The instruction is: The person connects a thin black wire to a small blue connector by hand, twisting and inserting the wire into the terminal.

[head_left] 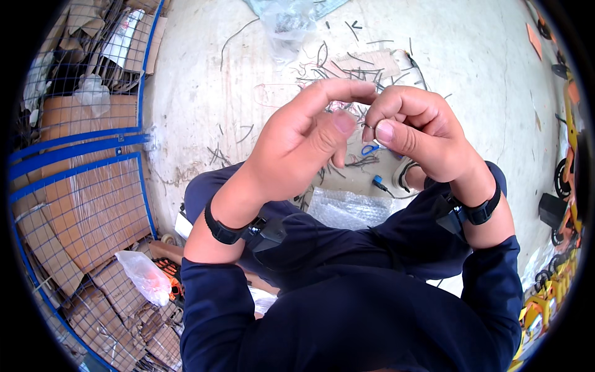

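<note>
My left hand (288,149) is raised over the floor, its thumb and forefinger apart and curved. The tip of that forefinger reaches the bent fingers of my right hand (427,133), touching or nearly so. Thumb and forefinger of the right hand are pinched together on something small and dark, too little of which shows to name. Below the hands lie short dark cable pieces (361,161) and a blue loop (370,149) like a scissors handle, partly hidden. A blue connector (378,180) on a black cable lies by my foot.
Bubble wrap (347,208) lies between my legs. Beyond the hands, cable scraps surround a flat cardboard piece (378,62), with a clear plastic bag (288,28) farther off. A blue mesh cage (80,155) holding cardboard stands left; yellow wheeled equipment (545,304) lines the right.
</note>
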`<state>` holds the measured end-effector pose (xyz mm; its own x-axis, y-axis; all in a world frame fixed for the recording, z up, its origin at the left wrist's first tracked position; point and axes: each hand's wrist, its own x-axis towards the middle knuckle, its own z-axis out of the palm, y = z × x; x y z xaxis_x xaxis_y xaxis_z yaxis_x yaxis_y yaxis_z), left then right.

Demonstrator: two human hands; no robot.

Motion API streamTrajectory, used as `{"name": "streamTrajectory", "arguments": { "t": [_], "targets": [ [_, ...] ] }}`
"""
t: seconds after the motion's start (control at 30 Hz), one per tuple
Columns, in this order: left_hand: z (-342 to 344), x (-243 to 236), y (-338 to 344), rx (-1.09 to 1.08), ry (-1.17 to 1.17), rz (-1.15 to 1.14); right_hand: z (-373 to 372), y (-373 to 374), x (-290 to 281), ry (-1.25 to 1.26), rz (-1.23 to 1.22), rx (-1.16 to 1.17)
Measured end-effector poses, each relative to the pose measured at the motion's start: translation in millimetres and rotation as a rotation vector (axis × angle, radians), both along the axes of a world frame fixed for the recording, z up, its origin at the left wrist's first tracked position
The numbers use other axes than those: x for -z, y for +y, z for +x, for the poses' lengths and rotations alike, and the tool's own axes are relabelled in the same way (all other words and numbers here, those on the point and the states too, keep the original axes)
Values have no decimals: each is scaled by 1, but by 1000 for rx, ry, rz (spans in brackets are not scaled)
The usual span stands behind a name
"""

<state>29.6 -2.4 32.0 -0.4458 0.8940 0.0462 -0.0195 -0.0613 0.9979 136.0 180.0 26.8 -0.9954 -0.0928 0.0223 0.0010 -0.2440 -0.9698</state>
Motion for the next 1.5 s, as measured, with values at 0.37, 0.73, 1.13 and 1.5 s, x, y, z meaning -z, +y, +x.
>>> {"name": "streamTrajectory", "arguments": {
  "t": [0.37, 0.73, 1.13, 1.5],
  "targets": [
    [-14, 6, -2, -70, 586, 25, 3, 5, -2, -56, 172, -18],
    [-13, 8, -1, -175, 990, 153, -1, 6, 3, -229, -46, -108],
    [-13, 15, -1, -189, 1149, 186, -1, 3, -6, -233, 198, -51],
    [-14, 13, -3, -145, 1141, 237, 0, 7, -16, -261, 222, -101]
  ]
}}
